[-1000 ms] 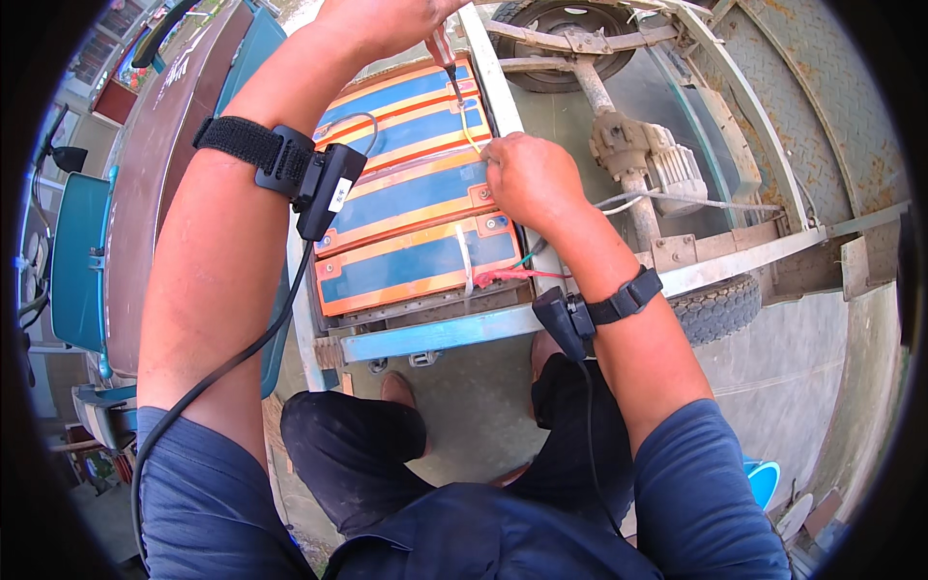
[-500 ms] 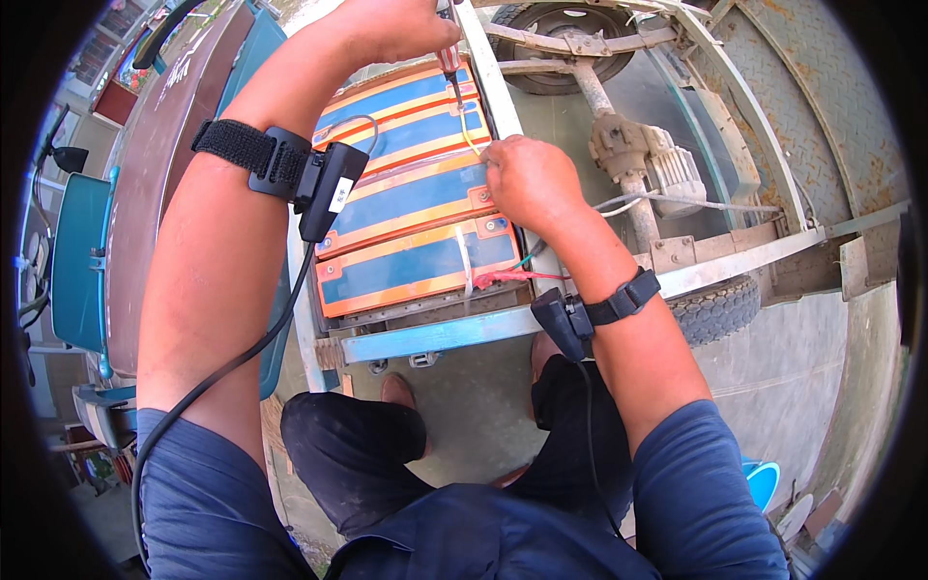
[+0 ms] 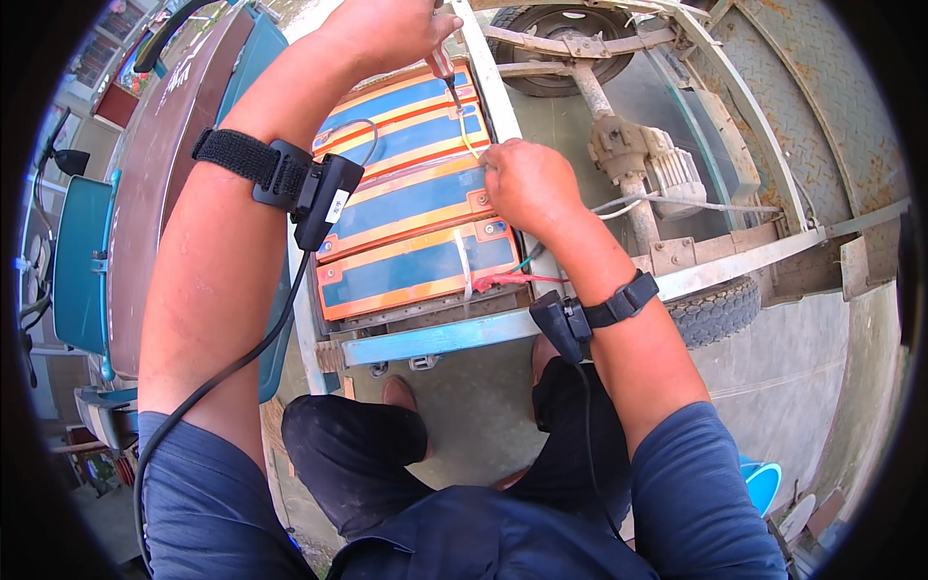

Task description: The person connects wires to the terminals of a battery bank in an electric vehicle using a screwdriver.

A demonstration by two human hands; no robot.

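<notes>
You wear a navy short-sleeved shirt (image 3: 483, 536) at six o'clock and dark trousers (image 3: 353, 449) at seven. At ten, your black fabric strap (image 3: 237, 158) carries a white-labelled black box (image 3: 314, 227) with a black cable (image 3: 217, 377); at three, a narrower strap (image 3: 623, 301) carries a second black box (image 3: 558, 317).

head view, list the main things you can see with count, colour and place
blocks: 4, blue and orange, upper centre
screwdriver: 1, reddish handle, above blocks
yellow wire: 1, yellow, by right fingertips
red wire: 1, red, nearest block's right end
metal frame: 1, whitish and blue, around blocks
axle: 1, dusty grey, upper right
tyres: 2, dark, top and right
panel: 1, brown, left
wristbands: 2, black, forearms
left grip: 1, bare, on screwdriver
right grip: 1, bare, at yellow wire
</notes>
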